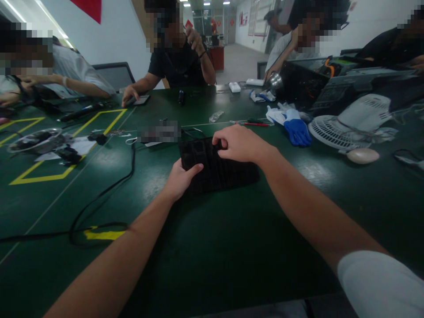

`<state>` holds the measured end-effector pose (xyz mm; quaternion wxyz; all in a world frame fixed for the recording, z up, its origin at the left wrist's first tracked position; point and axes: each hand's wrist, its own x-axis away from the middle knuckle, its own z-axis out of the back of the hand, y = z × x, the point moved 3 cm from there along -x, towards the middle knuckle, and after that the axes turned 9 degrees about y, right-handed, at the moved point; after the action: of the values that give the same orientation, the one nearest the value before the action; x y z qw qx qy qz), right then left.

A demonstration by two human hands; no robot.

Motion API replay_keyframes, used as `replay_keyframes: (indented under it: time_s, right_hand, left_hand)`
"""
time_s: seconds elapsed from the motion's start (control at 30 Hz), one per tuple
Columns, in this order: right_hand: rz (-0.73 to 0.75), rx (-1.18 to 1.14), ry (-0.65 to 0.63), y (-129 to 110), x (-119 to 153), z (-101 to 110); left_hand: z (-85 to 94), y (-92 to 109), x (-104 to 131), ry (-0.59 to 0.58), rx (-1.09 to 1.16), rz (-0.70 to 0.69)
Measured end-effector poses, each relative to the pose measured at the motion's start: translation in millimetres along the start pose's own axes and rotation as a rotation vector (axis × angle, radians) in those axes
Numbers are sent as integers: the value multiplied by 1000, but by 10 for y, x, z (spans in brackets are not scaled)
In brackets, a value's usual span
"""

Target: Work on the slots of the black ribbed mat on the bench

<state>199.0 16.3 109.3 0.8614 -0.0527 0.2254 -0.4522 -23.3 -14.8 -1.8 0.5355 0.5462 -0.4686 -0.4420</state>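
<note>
Head view: black plastic tray (228,172) sits mid-desk (205,238). Left hand (180,179) clamps its 9 o'clock edge, thumb on top; right hand (236,143) is curled, fingertips pinched at its 12 o'clock side, grip contents unclear. Looks light, stiff, kinda slick; I'd hold the rim.

The person is wearing a white sleeve (380,282) that is covering the upper right arm and ending in a rounded, plain edge. Both hands are showing bare, with no gloves, rings or bracelets, and both forearms are going uncovered.
</note>
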Motion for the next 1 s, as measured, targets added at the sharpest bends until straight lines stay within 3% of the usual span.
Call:
replay_keyframes:
  time_s: [1.0]
  right_hand:
    - [-25,25,-3,-43,18,25]
  left_hand:
    - [-18,51,32,-6,5,6]
